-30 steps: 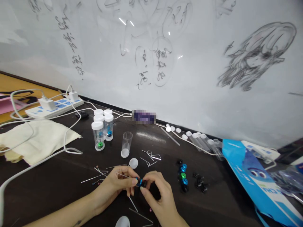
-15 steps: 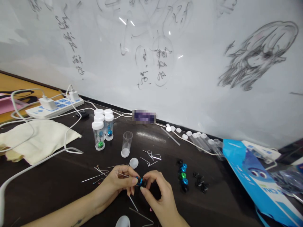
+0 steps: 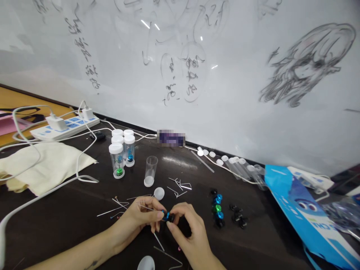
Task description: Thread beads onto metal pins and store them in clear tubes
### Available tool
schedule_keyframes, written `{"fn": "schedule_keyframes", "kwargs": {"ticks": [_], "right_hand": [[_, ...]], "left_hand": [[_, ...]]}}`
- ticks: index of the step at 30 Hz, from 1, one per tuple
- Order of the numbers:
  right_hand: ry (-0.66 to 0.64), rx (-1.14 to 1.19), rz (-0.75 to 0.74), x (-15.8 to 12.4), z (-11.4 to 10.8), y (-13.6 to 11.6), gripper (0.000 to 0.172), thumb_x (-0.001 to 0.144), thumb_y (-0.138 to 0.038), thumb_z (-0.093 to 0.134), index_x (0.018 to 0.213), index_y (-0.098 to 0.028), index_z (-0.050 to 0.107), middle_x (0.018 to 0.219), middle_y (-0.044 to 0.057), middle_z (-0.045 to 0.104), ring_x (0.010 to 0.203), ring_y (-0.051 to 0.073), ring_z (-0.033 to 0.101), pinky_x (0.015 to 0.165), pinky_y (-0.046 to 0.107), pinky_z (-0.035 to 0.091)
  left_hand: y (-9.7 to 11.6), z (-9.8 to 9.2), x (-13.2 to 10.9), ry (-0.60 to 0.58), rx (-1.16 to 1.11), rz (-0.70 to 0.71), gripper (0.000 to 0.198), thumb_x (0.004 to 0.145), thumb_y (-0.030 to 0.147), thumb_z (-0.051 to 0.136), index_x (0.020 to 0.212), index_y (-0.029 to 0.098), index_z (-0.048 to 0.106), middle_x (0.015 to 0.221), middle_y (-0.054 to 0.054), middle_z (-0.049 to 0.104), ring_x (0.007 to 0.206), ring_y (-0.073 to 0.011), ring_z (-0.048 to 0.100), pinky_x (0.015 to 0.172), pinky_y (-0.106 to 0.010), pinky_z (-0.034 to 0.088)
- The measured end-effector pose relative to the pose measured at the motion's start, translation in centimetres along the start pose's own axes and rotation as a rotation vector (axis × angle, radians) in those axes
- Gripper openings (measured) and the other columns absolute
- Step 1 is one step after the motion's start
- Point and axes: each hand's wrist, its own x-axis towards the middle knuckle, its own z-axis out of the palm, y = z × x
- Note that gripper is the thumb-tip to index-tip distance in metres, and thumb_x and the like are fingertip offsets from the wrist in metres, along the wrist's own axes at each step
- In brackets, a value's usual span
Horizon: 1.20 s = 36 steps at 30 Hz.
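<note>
Between my two hands, low in the middle of the head view, is a small blue and black spool-like part (image 3: 168, 216). My left hand (image 3: 143, 214) pinches its left side, and a thin metal wire passes by those fingers. The thumb and fingertips of my right hand (image 3: 189, 228) are closed on its black right end. An open clear tube (image 3: 152, 168) stands behind my hands, with a white cap (image 3: 159, 194) in front of it. Bent metal wires (image 3: 180, 184) lie behind my right hand. Several blue, green and black spools (image 3: 218, 208) sit in a row to the right.
Several capped tubes (image 3: 116, 161) stand back left, near a cream cloth (image 3: 47, 165) and a power strip (image 3: 67, 125). Small black parts (image 3: 239, 217) lie right of the spools, before a blue bag (image 3: 303, 210). A whiteboard (image 3: 225, 101) rises behind the table.
</note>
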Motion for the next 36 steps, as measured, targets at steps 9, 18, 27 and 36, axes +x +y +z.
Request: {"fn": "schedule_keyframes", "kwargs": {"ticks": [9,18,27,36], "right_hand": [[-0.002,-0.008,0.013,-0.06,0.01,0.09,0.01,0.085,-0.019,0.062,0.094,-0.022,0.059,0.078,0.001,0.061,0.077,0.018,0.059,0.075,0.031,0.045],[-0.006,0.0,0.037,-0.15,0.02,0.04,0.013,0.085,-0.018,0.062,0.096,-0.022,0.059,0.077,0.0,0.061,0.077,0.019,0.059,0.075,0.031,0.044],[-0.001,0.004,0.035,-0.01,-0.01,0.08,0.011,0.085,-0.02,0.063,0.096,-0.022,0.059,0.079,0.0,0.061,0.077,0.018,0.06,0.076,0.031,0.045],[-0.012,0.009,0.024,0.02,0.03,0.03,0.01,0.086,-0.02,0.062,0.095,-0.022,0.059,0.079,0.0,0.06,0.079,0.019,0.059,0.077,0.031,0.044]], "left_hand": [[0.0,0.07,-0.07,0.003,-0.002,0.002,0.02,0.068,0.027,0.082,0.076,0.012,0.072,0.056,-0.002,0.064,0.048,-0.0097,0.056,0.048,-0.02,0.041],[0.04,0.1,-0.08,0.007,-0.011,-0.003,0.02,0.068,0.026,0.082,0.076,0.012,0.072,0.056,-0.002,0.064,0.049,-0.0095,0.056,0.049,-0.02,0.042],[-0.04,0.04,0.0,0.007,-0.012,-0.005,0.019,0.068,0.026,0.082,0.075,0.012,0.072,0.055,-0.001,0.064,0.048,-0.0095,0.056,0.047,-0.019,0.041],[-0.01,0.03,-0.04,0.0,-0.012,0.001,0.018,0.07,0.025,0.081,0.077,0.011,0.072,0.056,-0.002,0.064,0.049,-0.0095,0.057,0.048,-0.019,0.042]]}}
